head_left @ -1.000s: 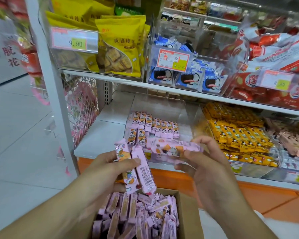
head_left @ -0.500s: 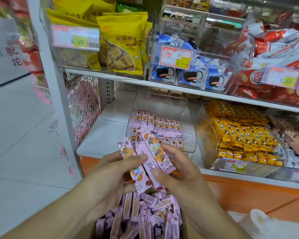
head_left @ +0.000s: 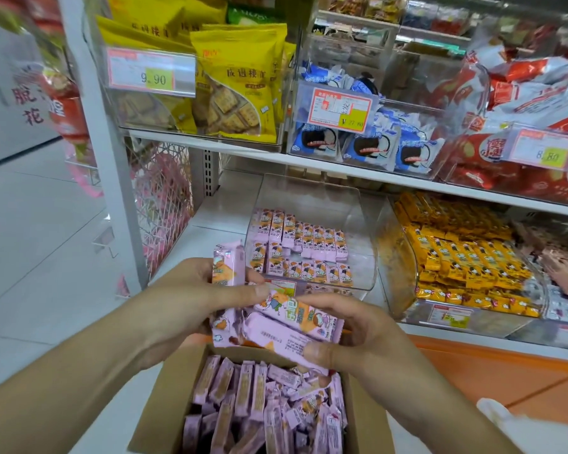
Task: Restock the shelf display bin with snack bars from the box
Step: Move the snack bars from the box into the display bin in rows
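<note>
Head view, the only one we have. We see both hands over the open cardboard box, which stands at the bottom centre, in front of the shelf. The box is full w/ pink snack bars, some standing in rows on the left side, others lying loose on the right.

Our left hand has its fingers curled round a small bunch of pink bars; one bar stands up above the fingers, and the thumb presses across the front of the bunch. Our right hand pinches two more bars btw. thumb and fingers; these lie tilted, one face up w/ a cartoon print, one showing its text side. Both hands are close together, the bars of one touching the bars of the other, just above the box.

The clear bin sits on the lower shelf behind the hands. It holds tidy rows of the same pink bars at its front and middle; the back part shows bare plastic.

Right of it another clear bin holds yellow bars. On the upper shelf we see yellow biscuit bags w/ a price tag reading 9.90, then blue-white packs, then red bags. Left of the shelf is a white post and a pale floor.
</note>
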`<state>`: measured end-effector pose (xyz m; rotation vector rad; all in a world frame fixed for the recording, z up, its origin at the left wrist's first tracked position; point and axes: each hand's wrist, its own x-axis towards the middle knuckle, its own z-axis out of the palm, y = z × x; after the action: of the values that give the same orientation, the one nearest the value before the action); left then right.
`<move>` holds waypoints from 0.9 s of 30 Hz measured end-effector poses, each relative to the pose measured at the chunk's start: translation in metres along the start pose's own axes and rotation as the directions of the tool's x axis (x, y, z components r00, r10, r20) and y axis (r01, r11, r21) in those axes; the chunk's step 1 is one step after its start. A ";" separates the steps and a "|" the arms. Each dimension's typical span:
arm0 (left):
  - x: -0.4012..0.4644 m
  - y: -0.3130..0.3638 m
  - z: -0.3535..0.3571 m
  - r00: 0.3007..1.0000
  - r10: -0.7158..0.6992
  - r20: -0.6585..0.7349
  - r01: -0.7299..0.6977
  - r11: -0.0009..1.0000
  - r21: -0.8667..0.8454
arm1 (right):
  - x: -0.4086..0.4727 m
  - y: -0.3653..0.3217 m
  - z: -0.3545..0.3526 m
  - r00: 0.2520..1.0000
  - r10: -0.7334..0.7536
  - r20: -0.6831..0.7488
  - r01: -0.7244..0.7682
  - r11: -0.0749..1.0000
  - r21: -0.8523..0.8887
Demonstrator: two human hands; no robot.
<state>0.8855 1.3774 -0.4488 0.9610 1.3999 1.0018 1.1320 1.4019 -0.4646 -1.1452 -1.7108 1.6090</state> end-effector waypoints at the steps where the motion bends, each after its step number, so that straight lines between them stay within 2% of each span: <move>1: 0.000 0.000 0.001 1.000 0.009 -0.007 -0.009 1.000 0.003 | 0.000 0.000 -0.001 1.000 0.013 0.013 -0.013 1.000 -0.020; 3: 0.003 0.002 -0.001 0.998 0.023 -0.063 -0.024 1.000 -0.016 | 0.000 0.000 -0.007 1.000 0.020 0.007 -0.020 0.999 -0.041; 5: 0.007 0.005 -0.008 0.987 0.033 -0.159 -0.040 0.998 -0.040 | 0.002 0.002 -0.015 0.999 0.017 -0.027 -0.016 1.000 0.022; 7: 0.009 0.007 -0.016 0.973 0.039 -0.229 -0.056 0.996 -0.070 | 0.004 0.003 -0.023 0.992 0.084 -0.098 -0.060 0.971 0.230; 10: 0.007 0.008 -0.021 0.968 0.043 -0.246 -0.054 0.998 -0.037 | 0.006 -0.002 -0.022 0.975 0.211 -0.065 -0.134 0.799 0.586; 12: 0.006 0.006 -0.019 0.972 0.058 -0.230 -0.049 0.998 0.043 | 0.008 -0.003 -0.018 0.978 0.206 -0.028 -0.131 0.715 0.686; 13: 0.006 0.005 -0.017 0.974 0.063 -0.219 -0.048 0.996 0.072 | 0.009 -0.002 -0.016 0.980 0.196 -0.028 -0.122 0.710 0.694; 17: 0.005 0.009 -0.012 0.983 0.077 -0.165 -0.047 0.982 0.182 | 0.014 -0.001 -0.015 0.977 0.176 -0.117 -0.089 0.843 0.530; 20: 0.008 0.012 -0.013 0.986 0.082 -0.144 -0.046 0.971 0.236 | 0.032 0.002 -0.024 0.957 0.135 -0.257 -0.056 0.954 0.294; 24: 0.017 0.015 -0.019 0.985 0.089 -0.149 -0.042 0.955 0.295 | 0.084 -0.007 -0.048 0.887 0.065 -0.458 -0.020 0.995 0.102; 27: 0.022 0.017 -0.023 0.985 0.071 -0.156 -0.020 0.952 0.307 | 0.133 -0.017 -0.058 0.863 0.008 -0.506 -0.034 0.998 -0.043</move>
<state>0.8619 1.4021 -0.4391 1.1606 1.7131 0.9323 1.1089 1.5460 -0.4617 -1.4600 -1.3955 1.1373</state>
